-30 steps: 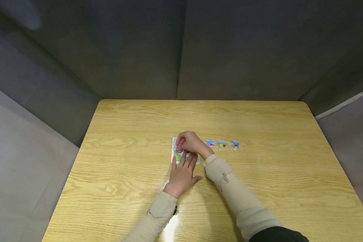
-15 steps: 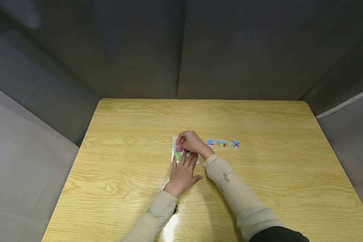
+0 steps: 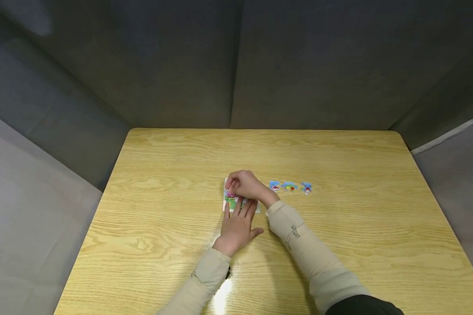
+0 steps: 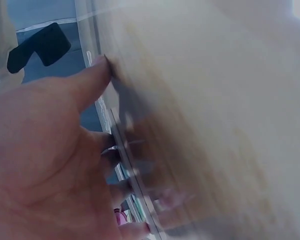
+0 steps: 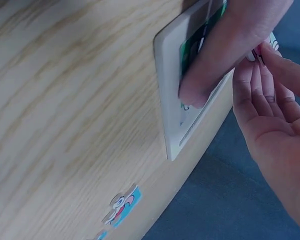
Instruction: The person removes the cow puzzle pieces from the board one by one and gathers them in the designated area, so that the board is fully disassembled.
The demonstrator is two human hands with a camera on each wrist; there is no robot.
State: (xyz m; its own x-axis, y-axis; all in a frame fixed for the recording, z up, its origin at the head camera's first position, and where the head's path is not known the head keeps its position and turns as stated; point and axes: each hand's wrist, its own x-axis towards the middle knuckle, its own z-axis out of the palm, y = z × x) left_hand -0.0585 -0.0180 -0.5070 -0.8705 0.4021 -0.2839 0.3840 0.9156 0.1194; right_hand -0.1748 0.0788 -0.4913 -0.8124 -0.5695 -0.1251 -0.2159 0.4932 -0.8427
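Observation:
A small jigsaw board (image 3: 258, 209) with a pale rim and a green picture area lies mid-table. My left hand (image 3: 236, 229) rests over its near part, fingers spread and straight, fingertips on the picture. Above the board's left half, my right hand (image 3: 247, 185) pinches a pink puzzle piece (image 3: 231, 194) between thumb and fingers. Only a sliver of that puzzle piece (image 5: 258, 51) shows in the right wrist view, beyond a left finger. Both hands hide much of the board, so I cannot tell whether the piece sits flat in it.
Three loose puzzle pieces with blue backgrounds lie in a row right of the board: a left one (image 3: 274, 186), a middle one (image 3: 290, 186) and a right one (image 3: 306, 188). Grey panels (image 3: 236, 65) stand behind the wooden table (image 3: 161, 245).
My right hand has shifted slightly left with the pink puzzle piece, which has moved left over the board. The left hand and the loose pieces have stayed put.

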